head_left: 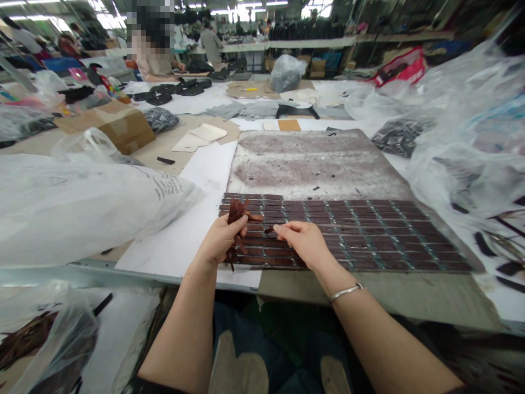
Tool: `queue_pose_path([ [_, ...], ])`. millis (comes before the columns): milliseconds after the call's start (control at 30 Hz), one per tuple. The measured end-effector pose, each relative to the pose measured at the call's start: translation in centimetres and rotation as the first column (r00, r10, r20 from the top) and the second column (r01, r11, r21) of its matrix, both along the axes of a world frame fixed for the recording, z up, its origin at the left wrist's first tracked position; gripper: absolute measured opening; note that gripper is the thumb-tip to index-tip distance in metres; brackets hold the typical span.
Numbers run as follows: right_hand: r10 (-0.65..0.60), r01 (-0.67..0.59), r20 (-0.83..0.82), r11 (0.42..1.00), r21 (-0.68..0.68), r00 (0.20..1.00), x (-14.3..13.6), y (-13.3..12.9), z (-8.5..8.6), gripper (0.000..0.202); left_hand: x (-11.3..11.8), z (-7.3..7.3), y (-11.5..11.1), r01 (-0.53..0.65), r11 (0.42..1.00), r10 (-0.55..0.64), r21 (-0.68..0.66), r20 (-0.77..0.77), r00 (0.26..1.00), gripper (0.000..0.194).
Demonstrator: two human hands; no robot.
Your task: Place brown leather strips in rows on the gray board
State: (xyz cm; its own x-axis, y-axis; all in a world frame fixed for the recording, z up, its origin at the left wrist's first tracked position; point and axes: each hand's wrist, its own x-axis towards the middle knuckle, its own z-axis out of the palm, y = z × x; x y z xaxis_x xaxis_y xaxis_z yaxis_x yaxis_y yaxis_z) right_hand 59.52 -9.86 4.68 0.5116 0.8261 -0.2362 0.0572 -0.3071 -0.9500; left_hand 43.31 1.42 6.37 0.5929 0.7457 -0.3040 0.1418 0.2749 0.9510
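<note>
My left hand [226,236] is closed around a bunch of brown strips [237,212], whose ends stick out above and below the fingers. Pinched between the thumb and fingertips of my right hand [302,241] is a short dark brown strip [269,230]. Both hands are over rows of dark brown strips [369,224] laid side by side, with bluish-green marks where their ends meet. These rows cover the near part of a worn, stained board [295,158]. Whether the pinched strip touches the rows I cannot tell.
A big white plastic bag [90,202] lies at left, with a cardboard box [110,125] behind it. Clear plastic bags [463,126] crowd the right side. Below left, brown strips [27,336] lie beside clear plastic. A person [153,54] is across the table.
</note>
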Motion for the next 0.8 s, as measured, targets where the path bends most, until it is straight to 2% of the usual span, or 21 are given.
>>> queue_pose_path([
  [100, 0.036, -0.017, -0.259, 0.997, 0.077, 0.965, -0.4, 0.0, 0.1, 0.035, 0.0, 0.4, -0.2, 0.0, 1.0, 0.0, -0.022, -0.008, 1.0, 0.041],
  [167, 0.056, -0.034, -0.268, 0.996, 0.084, 0.962, -0.5, 0.0, 0.1, 0.036, 0.0, 0.6, -0.2, -0.007, 0.999, 0.007, -0.032, -0.016, 1.0, 0.043],
  [233, 0.032, -0.027, -0.148, 0.999, 0.032, 0.988, -0.5, 0.0, -0.1, 0.034, -0.1, 0.7, -0.2, -0.008, 1.0, 0.007, -0.03, -0.021, 1.0, 0.045],
  [333, 0.027, -0.016, 0.124, 0.996, -0.086, 0.992, -0.2, 0.0, -0.2, 0.032, -0.1, 0.5, -0.1, 0.018, 1.0, -0.018, -0.004, -0.026, 0.999, 0.043],
  [467, 0.079, 0.002, 0.459, 0.985, -0.174, 0.885, 0.4, -0.1, 0.0, 0.028, -0.3, -0.2, 0.1, 0.022, 0.997, -0.017, 0.073, -0.061, 0.998, 0.033],
  [633, 0.139, 0.033, 0.631, 0.967, -0.252, 0.763, 0.6, -0.2, -0.2, 0.028, -0.3, -0.8, 0.2, 0.062, 0.982, -0.039, 0.178, -0.127, 0.991, 0.036],
  [800, 0.186, 0.064, 0.714, 0.949, -0.308, 0.675, 0.5, -0.3, -0.5, 0.03, 0.0, -0.7, -0.1, 0.09, 0.972, -0.059, 0.216, -0.145, 0.988, 0.035],
])
